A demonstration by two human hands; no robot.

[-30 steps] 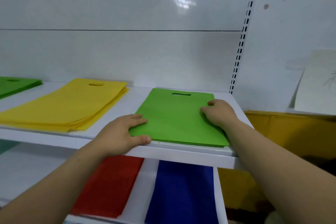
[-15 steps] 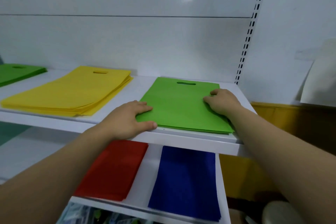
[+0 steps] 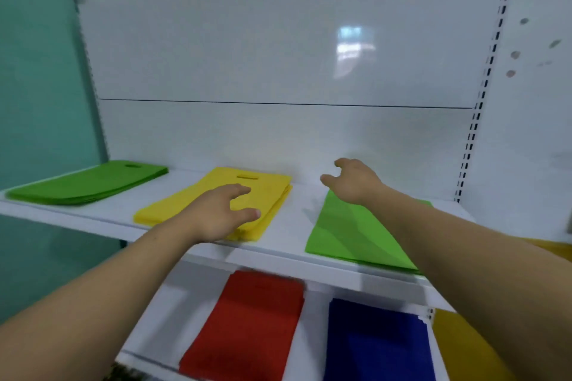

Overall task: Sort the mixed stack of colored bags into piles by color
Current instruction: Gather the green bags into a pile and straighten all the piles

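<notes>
I see a white back panel [image 3: 278, 40] filling the upper frame and a teal wall [image 3: 37, 71] at left. The upper shelf [image 3: 294, 226] crosses mid-frame, bearing a left green pile [image 3: 86, 181], a yellow pile [image 3: 272, 195] and a right green pile [image 3: 349, 232]. On the lower shelf [image 3: 311, 334], bottom centre, lie red bags [image 3: 250, 325] and blue bags [image 3: 377, 346]. The left hand [image 3: 219, 213] is spread over the yellow pile. The right hand [image 3: 353, 182], loosely curled and empty, is over the right green pile's far end.
</notes>
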